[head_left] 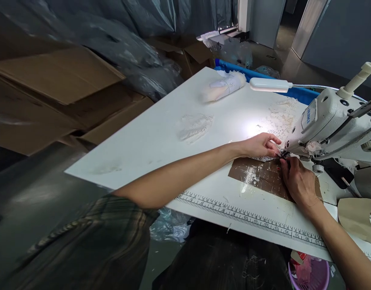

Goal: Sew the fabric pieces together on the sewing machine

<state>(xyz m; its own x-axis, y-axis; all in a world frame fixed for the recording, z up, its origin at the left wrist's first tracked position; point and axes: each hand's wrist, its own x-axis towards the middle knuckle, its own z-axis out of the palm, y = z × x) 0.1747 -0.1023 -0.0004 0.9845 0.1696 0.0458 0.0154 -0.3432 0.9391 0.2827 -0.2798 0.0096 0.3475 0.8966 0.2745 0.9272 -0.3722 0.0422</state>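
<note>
left hand (pixel 261 145) half curled, right hand (pixel 300 183) bent inward, fingertips close together by the sewing machine (pixel 329 114); whether either grips the white lace (pixel 280 119) spread beside them, i cannot tell

The tabletop (pixel 125 153) lies open at its left corner; the sewing machine (pixel 327 114) blocks rightward

Fingers (pixel 272 138) hide some lace (pixel 278 121); the sewing machine (pixel 330 114) — cropped at right.
</note>
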